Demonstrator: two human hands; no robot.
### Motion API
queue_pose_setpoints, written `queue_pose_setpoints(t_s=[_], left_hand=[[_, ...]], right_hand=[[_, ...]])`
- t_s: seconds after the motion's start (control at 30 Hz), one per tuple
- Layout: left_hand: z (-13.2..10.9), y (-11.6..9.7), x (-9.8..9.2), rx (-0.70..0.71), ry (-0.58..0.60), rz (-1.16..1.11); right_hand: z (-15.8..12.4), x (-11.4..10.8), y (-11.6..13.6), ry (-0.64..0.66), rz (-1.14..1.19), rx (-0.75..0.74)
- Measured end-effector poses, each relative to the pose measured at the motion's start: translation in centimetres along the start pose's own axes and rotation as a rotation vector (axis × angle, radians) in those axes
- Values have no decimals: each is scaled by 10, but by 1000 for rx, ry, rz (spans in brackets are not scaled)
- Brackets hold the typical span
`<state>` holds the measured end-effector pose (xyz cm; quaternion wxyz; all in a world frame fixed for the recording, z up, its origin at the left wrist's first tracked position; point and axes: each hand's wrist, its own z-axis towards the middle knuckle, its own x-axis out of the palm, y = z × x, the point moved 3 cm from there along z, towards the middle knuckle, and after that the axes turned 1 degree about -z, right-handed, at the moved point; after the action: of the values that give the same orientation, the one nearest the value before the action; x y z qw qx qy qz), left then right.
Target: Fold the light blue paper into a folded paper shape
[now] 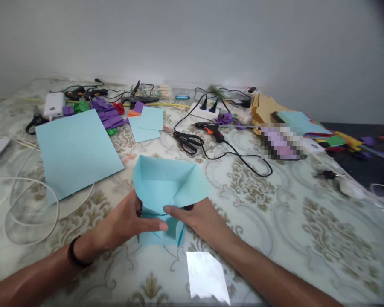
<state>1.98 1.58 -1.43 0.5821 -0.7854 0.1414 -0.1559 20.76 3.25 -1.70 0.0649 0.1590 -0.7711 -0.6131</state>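
A light-blue folded paper box (166,170) stands between my hands near the middle of the table, its back and side walls raised and its front flaps partly folded. My left hand (128,219) grips the box's left side, with the thumb lying across the front fold. On the right side, my right hand (195,215) holds the paper, its thumb pressed on the front edge near the middle. The fingers of both hands are partly hidden behind the paper. A small white piece of paper (208,277) lies close in front of my right forearm.
A large light-blue sheet (80,153) and white cable (32,243) lie left. Behind are smaller blue sheets (147,123), purple paper strips (105,111), scissors (187,142), a glue gun (211,130) with its looping cord, and a power strip (205,111). Brown envelopes (265,108) lie right.
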Motion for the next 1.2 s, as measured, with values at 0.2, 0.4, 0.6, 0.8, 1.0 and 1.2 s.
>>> queue_pose_setpoints(t_s=[0.2,0.4,0.6,0.8,1.0,1.2], left_hand=[[-4,7,-5,-28,-238,203],[-7,0,-5,-75,-274,185],[-10,3,-8,-2,-441,144],[-5,6,-21,134,-515,283],[-5,-4,-24,138,-509,431],[-7,-9,-26,184,-564,434]], right_hand=[[-5,9,-1,135,91,-32],[-6,6,-2,-69,32,35],[-5,4,1,-76,-34,74],[0,-1,1,-103,-85,23],[12,-14,-6,-229,-99,-56],[14,-16,-3,-207,-22,-29]])
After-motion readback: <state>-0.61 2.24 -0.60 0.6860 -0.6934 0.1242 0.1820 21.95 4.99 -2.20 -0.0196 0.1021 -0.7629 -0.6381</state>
